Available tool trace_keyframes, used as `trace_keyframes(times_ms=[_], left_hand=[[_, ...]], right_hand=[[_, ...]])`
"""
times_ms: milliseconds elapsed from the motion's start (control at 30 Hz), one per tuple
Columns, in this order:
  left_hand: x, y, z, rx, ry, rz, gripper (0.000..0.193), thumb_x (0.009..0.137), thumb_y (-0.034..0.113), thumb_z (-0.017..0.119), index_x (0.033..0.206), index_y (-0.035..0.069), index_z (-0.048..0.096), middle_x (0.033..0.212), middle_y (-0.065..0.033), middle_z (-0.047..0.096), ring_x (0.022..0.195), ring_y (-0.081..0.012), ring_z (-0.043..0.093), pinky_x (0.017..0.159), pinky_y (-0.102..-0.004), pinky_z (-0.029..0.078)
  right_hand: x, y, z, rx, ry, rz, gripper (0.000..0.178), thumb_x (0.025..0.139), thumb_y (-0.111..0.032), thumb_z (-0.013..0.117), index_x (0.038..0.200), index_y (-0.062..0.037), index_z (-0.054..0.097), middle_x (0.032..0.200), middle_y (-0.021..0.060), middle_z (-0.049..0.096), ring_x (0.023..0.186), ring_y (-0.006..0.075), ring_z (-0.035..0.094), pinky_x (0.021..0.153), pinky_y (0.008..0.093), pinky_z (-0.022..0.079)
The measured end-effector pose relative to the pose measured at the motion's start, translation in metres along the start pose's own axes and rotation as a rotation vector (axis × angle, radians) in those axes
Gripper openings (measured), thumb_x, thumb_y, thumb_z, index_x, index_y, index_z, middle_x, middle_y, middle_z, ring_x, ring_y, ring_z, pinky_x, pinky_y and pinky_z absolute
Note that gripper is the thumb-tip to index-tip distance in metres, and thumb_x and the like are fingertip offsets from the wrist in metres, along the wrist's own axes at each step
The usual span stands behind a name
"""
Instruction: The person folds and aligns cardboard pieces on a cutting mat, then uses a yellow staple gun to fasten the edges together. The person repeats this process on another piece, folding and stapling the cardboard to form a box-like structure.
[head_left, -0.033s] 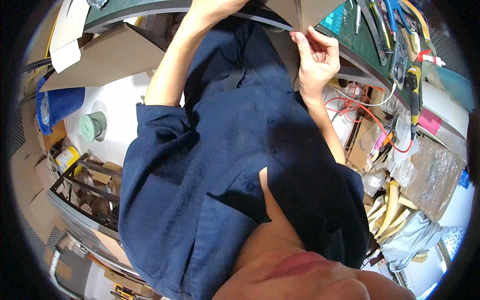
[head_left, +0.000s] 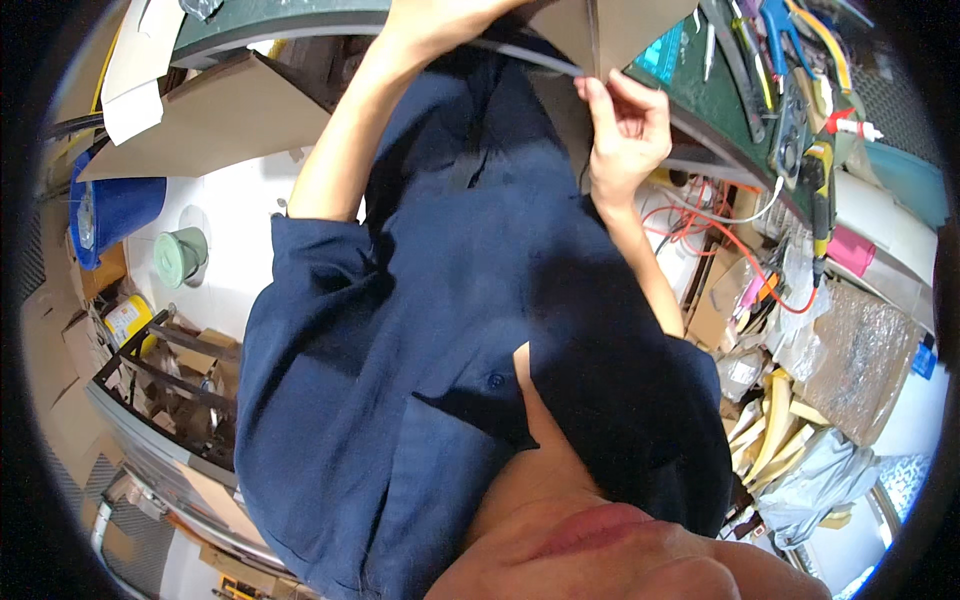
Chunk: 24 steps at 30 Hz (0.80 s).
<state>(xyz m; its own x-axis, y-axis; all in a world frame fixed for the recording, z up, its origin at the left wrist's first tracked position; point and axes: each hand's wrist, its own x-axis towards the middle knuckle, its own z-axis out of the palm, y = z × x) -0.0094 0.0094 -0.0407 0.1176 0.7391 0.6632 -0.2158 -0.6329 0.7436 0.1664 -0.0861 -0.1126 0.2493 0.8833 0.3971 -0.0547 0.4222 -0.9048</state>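
My right hand [head_left: 628,135] curls its fingers by brown cardboard [head_left: 640,30]; my left hand [head_left: 440,20] runs out of view. I can't tell either's grip. A yellow tub [head_left: 141,306] has an unreadable label [head_left: 122,321].

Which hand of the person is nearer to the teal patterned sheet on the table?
Right. The right hand is just below the teal patterned sheet in the picture; the left hand is farther left, at the upper edge, with brown cardboard between.
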Motion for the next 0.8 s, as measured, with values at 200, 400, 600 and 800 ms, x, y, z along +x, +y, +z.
trace_keyframes(times_ms=[200,400,600,800], left_hand=[[-0.009,-0.002,-0.011,-0.108,-0.065,-0.212,0.015,0.079,-0.005,0.069,0.093,0.001,0.072,0.09,-0.0077,0.071,0.08,-0.0122,0.065,0.074,-0.0256,0.052],[0.006,0.009,-0.012,0.253,-0.127,0.096,0.014,0.074,0.006,0.077,0.088,0.006,0.074,0.088,-0.0058,0.072,0.083,-0.0146,0.065,0.077,-0.0263,0.049],[0.008,0.009,-0.013,0.052,-0.164,0.016,0.016,0.075,-0.003,0.074,0.089,0.003,0.071,0.091,-0.0083,0.069,0.085,-0.0151,0.064,0.075,-0.0262,0.051],[0.011,0.009,-0.015,0.111,-0.178,-0.035,0.013,0.076,-0.003,0.072,0.088,0.002,0.071,0.091,-0.0076,0.07,0.088,-0.0164,0.066,0.079,-0.0275,0.051]], right_hand=[[0.0,0.0,0.0,0.026,-0.003,0.026,0.021,0.082,0.013,0.064,0.098,0.0036,0.055,0.091,0.0133,0.064,0.082,0.0192,0.068,0.076,0.027,0.057],[0.002,0.006,-0.004,0.071,-0.019,-0.019,0.021,0.08,0.015,0.064,0.093,0.0022,0.054,0.093,0.013,0.062,0.081,0.0203,0.068,0.076,0.0283,0.057],[0.002,0.006,-0.004,0.114,-0.038,-0.029,0.021,0.08,0.016,0.063,0.093,0.0018,0.055,0.096,0.0125,0.06,0.083,0.0193,0.067,0.078,0.0287,0.057],[0.001,0.011,-0.002,0.184,0.006,-0.015,0.02,0.081,0.014,0.064,0.093,0.0013,0.054,0.096,0.0112,0.059,0.083,0.0192,0.067,0.079,0.028,0.057]])
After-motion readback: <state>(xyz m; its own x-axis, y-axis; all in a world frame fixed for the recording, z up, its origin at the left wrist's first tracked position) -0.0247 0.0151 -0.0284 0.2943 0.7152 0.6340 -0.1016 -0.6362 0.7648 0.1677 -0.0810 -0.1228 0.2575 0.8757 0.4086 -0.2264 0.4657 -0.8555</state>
